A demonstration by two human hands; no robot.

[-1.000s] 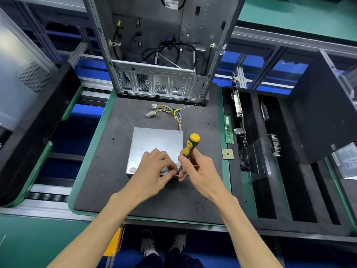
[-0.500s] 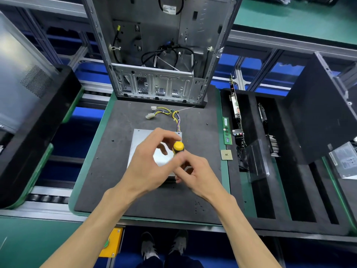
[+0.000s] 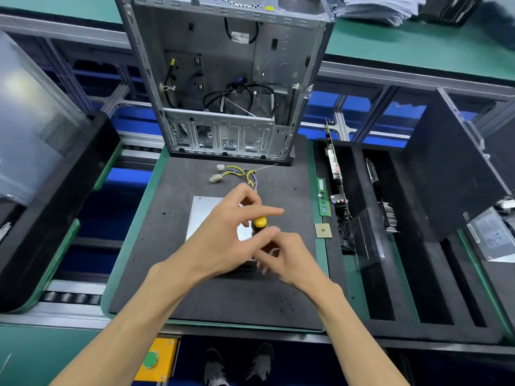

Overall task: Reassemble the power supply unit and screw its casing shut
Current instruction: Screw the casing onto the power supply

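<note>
At mid-frame, over the grey PSU (image 3: 207,215), both hands are meeting around a screwdriver (image 3: 259,224) that is standing nearly upright, its yellow cap showing between them. The left hand (image 3: 223,238) is lying half open above the handle: its index finger is stretching out straight toward the right of the frame, and its thumb is pressing against the handle's near side. The right hand (image 3: 287,260) is curling its fingers round the lower part of the tool, hiding the shaft and tip, so whether the tip is touching the casing cannot be told. The PSU is lying flat on the dark mat (image 3: 172,274), with most of its near right part hidden under the hands. Its wires (image 3: 239,174) are trailing toward the top of the frame, ending in white plugs on the mat. Behind them, at upper centre, an open PC case (image 3: 228,79) is standing upright. Right of the mat, a RAM stick (image 3: 323,196) and a CPU (image 3: 323,230) are resting on the green edge, beside a black foam tray (image 3: 404,296) holding circuit boards
</note>
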